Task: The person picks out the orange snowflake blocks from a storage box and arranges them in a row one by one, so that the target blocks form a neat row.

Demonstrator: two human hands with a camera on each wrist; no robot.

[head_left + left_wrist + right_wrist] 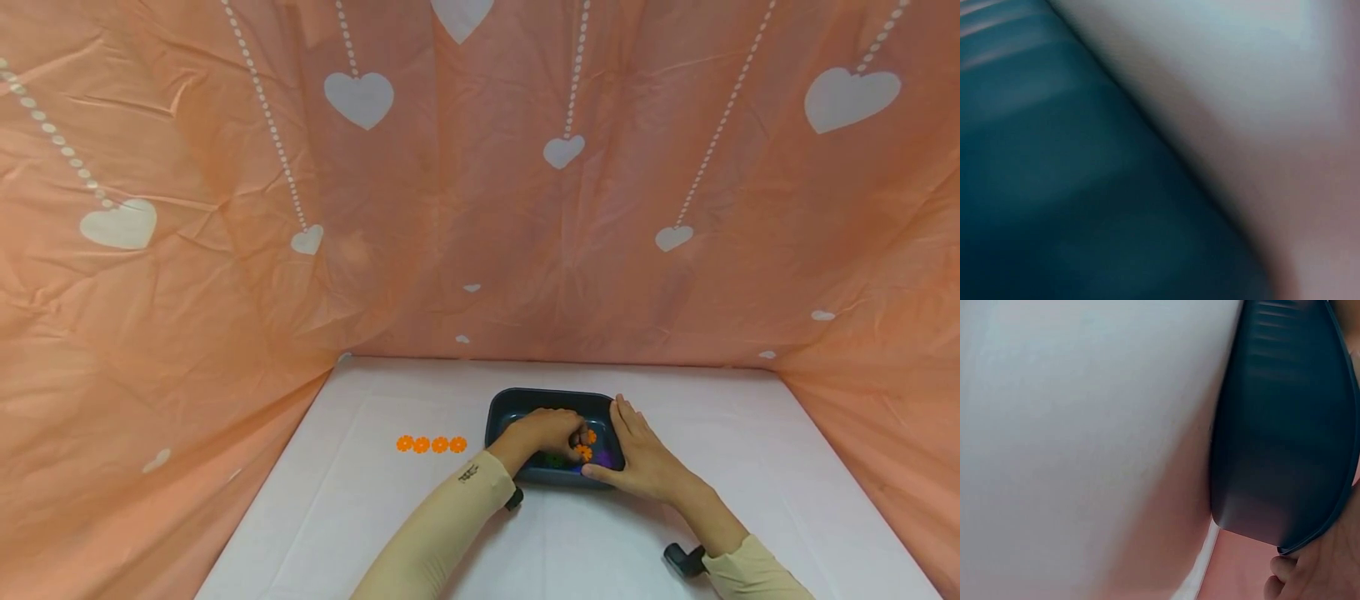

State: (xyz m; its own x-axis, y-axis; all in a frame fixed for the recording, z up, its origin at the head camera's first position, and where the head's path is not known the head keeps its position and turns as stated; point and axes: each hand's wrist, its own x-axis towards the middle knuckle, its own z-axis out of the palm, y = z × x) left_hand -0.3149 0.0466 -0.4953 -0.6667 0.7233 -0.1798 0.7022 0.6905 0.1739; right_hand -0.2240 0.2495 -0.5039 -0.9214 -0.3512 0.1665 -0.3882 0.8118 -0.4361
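A dark rectangular tray [555, 477] with raised walls sits on the white table. My left hand [551, 429] reaches into it over the left side, fingers curled down toward the bottom. Right at its thumb and fingertips lie orange flower-shaped pieces [584, 452]; I cannot tell whether one is pinched. Purple and dark green bits [553, 460] show on the tray floor beside them. My right hand [648, 458] rests against the tray's right end, fingers extended along the rim and thumb at the near corner. The right wrist view shows the tray's outer wall [1285, 425] close up.
Several orange flower pieces [431, 444] lie in a row on the table [360, 500], left of the tray. A peach curtain [517, 250] with white hearts hangs behind and at both sides. Black wrist devices [684, 561] hang under both wrists.
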